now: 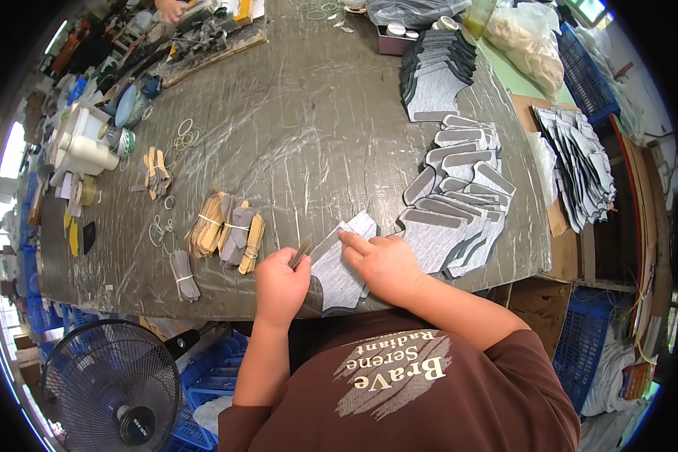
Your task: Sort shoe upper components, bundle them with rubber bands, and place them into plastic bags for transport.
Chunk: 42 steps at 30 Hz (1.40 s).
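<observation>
Close to the near edge of the table lies a light grey, cut fabric piece (337,277) with a darker grey strip along its upper side. My left hand (282,285) is closed on a few thin grey strips (302,249), pinched between thumb and fingers just left of the piece. With fingers stretched out, my right hand (386,264) rests on the piece, the index fingertip touching the strip's far end. Beside the right hand spreads an overlapping pile of similar grey pieces (459,215), each bearing a dark strip.
Banded bundles of tan strips (207,226) and grey strips (237,232) lie left of my hands. Loose rubber bands (186,134) are scattered beyond. Another fanned grey stack (433,81) sits far right. A fan (113,384) stands near left. Another person's hand (171,10) shows at the top.
</observation>
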Motion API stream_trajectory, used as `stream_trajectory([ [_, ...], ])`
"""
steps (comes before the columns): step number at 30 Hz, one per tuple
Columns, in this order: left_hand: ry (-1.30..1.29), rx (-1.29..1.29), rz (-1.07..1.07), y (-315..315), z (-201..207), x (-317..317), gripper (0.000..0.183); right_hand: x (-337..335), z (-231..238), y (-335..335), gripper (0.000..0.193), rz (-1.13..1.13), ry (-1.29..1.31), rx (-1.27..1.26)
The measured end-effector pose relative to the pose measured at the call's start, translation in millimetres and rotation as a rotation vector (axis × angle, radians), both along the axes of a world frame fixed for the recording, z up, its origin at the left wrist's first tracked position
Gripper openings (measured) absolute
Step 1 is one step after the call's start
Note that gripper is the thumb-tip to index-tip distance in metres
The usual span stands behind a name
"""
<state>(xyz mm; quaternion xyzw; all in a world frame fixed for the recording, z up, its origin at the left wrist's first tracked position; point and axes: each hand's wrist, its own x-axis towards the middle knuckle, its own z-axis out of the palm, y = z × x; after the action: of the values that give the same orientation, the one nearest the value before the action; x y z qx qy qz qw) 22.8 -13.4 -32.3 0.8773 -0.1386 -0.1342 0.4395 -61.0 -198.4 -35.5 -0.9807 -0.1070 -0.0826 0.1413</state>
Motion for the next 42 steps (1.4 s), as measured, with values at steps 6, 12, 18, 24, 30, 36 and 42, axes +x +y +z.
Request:
stream_trajectory([
  [6,0.011,0.127,-0.054,9.3,-1.4,7.5,0.014,0.1,-0.6,0.1,0.019,-0.024,0.005,-0.013],
  [12,-0.229,0.101,-0.135,8.6,3.5,-3.8,0.026,0.2,-6.4,3.7,0.037,-0.161,0.01,-0.026],
  [18,0.311,-0.381,0.071,10.4,4.1,-6.7,0.016,1.6,-6.8,1.3,0.045,-0.254,-0.038,0.248],
  [24,0.306,-0.687,0.135,11.4,2.7,-7.8,0.019,4.7,-2.0,-2.0,0.046,-0.253,-0.078,0.479],
  [30,0.492,-0.869,0.143,30.1,16.6,-2.8,0.016,6.9,5.7,-1.3,0.035,-0.104,0.016,0.133],
  [36,-0.223,-0.721,-0.166,32.7,49.2,-17.7,0.012,10.7,8.3,3.3,0.023,-0.2,0.14,0.147],
  [42,0.337,-0.674,0.199,38.2,66.6,-15.6,0.013,1.5,3.5,2.7,0.025,-0.184,0.018,0.189],
])
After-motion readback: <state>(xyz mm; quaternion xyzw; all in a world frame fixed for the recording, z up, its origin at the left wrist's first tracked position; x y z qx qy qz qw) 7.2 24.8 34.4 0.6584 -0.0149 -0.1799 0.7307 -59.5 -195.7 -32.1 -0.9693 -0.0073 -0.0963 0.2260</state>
